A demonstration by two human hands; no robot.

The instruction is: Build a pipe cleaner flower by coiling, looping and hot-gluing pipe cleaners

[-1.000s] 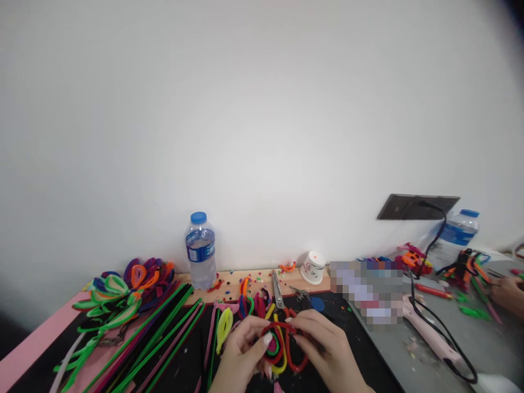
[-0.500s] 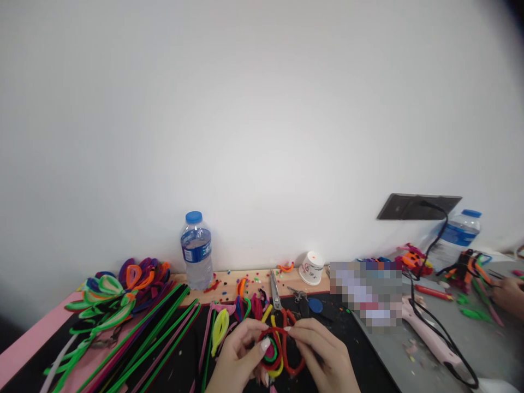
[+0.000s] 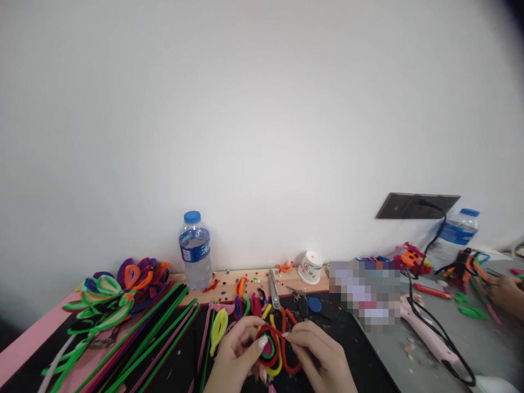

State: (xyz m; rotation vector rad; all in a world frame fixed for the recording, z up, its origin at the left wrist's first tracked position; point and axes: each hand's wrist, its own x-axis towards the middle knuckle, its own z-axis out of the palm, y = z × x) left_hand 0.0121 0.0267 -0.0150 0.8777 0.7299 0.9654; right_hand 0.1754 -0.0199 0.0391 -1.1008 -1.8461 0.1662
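My left hand (image 3: 241, 352) pinches a coiled loop of fuzzy pipe cleaner (image 3: 275, 357), red on the outside with green and pink turns within. The left thumb lies across its face. On the coil's right side, my right hand (image 3: 317, 352) has thumb and fingertips closed on the red pipe cleaner. Just beyond the hands lie scissors (image 3: 274, 292), blades toward the wall; red and yellow loops, seemingly their handles, show between my hands. A yellow pipe cleaner loop (image 3: 219, 329) lies left of my left hand.
Long pipe cleaners (image 3: 153, 338) and finished looped petals (image 3: 106, 297) cover the left side. A water bottle (image 3: 195, 254), a paper cup (image 3: 311, 268) and keys (image 3: 302, 301) stand or lie behind. A pink corded tool (image 3: 426, 333) and another person's hand (image 3: 507, 295) are at right.
The red strand has come round the coil's top, and the coil now faces me more openly. Both hands stay nearly in place.
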